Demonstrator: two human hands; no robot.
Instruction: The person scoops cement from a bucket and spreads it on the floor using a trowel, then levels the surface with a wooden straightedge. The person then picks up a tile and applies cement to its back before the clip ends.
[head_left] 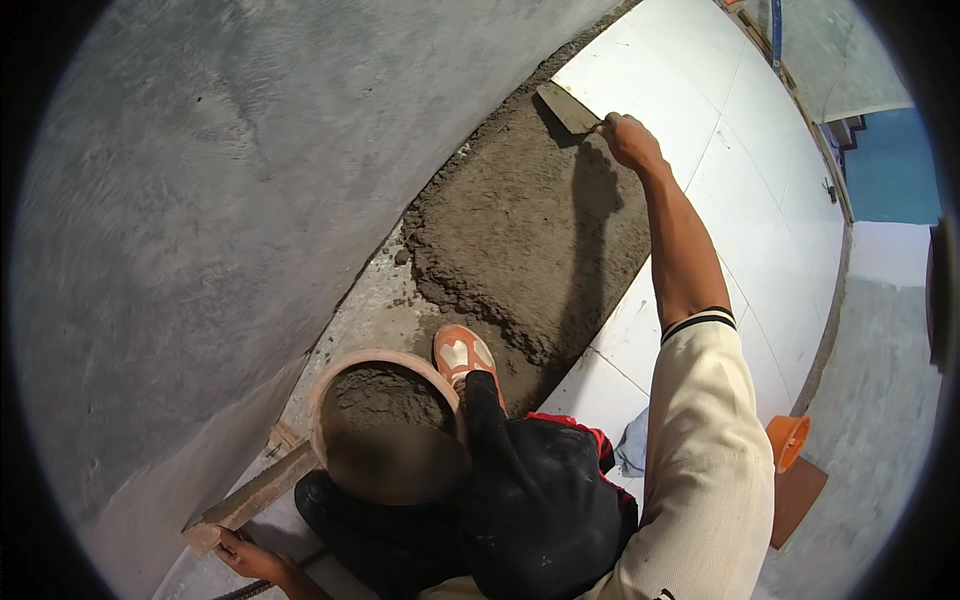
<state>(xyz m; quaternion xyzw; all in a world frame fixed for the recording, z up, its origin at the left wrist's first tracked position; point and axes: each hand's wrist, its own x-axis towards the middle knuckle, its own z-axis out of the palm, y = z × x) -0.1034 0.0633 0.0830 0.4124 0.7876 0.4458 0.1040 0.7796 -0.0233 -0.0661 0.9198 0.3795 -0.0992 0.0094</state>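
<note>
My right hand (632, 142) is stretched far forward, closed round the handle of a trowel (568, 108). The trowel's flat blade lies at the far end of a bed of wet grey mortar (510, 215), against the edge of the white floor tiles (660, 60). At the lower left my left hand (245, 557) grips the end of a wooden plank (262, 487), fingers partly hidden. Beside my knee stands a round bucket (318, 392) with mortar inside; a blurred patch covers its near side.
A grey plastered wall (220, 190) runs along the left of the mortar. My shoe (463, 352) stands at the mortar's near edge. On the right are an orange container (788, 442), a brown board (797, 503) and a pale blue cloth (632, 445).
</note>
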